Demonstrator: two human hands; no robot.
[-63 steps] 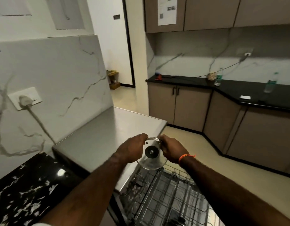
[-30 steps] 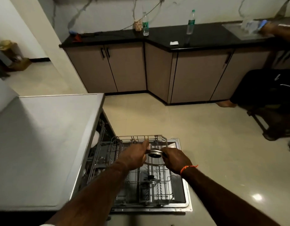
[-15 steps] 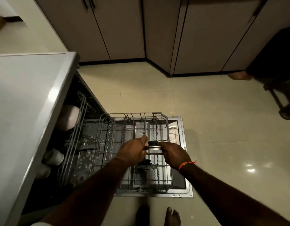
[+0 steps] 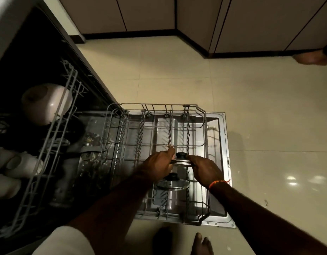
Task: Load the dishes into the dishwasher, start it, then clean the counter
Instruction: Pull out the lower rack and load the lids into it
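Glass lid (image 4: 181, 161) held over the lower rack (image 4: 205, 126)
Left hand (image 4: 159, 165) and right hand (image 4: 205, 169) pinch its rim – edge-on, knob pointing away, long axis across – near the rack's front edge

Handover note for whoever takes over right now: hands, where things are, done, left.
Left hand and right hand grip a glass lid by its rim, over the pulled-out lower rack.
Second lid already stands in that rack, nearer the person.
Upper rack holds a bowl and cups.
Done: some dishes loaded.
Left: seat this lid, push the racks in, shut the door, start, clean counter.
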